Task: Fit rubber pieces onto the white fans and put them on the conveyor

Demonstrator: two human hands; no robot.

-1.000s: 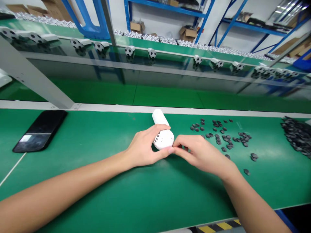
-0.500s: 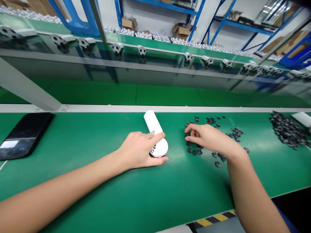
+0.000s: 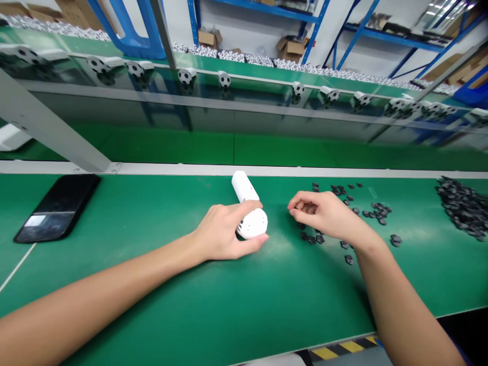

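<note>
My left hand (image 3: pixel 232 231) grips the round head of a white plastic device (image 3: pixel 252 224), fingers over the top and thumb along the near side. The device's white cylindrical part (image 3: pixel 244 187) points away from me on the green table. Part of the head is hidden under the fingers. My right hand (image 3: pixel 314 211) is closed in a pinch just right of the device, apart from it, above small black pieces (image 3: pixel 311 239). Whatever is between its fingertips, if anything, is too small or hidden to make out.
More black pieces (image 3: pixel 379 211) lie scattered to the right, with a larger heap (image 3: pixel 463 206) at the far right. A black phone (image 3: pixel 57 208) lies at the left. Beyond the white table rail (image 3: pixel 213 170), football-patterned items (image 3: pixel 224 80) line a conveyor edge.
My right hand has drawn its fingers together and lifted slightly off the black pieces. My left hand still grips the white device, its fingers closer around the head. The view has shifted a little.
</note>
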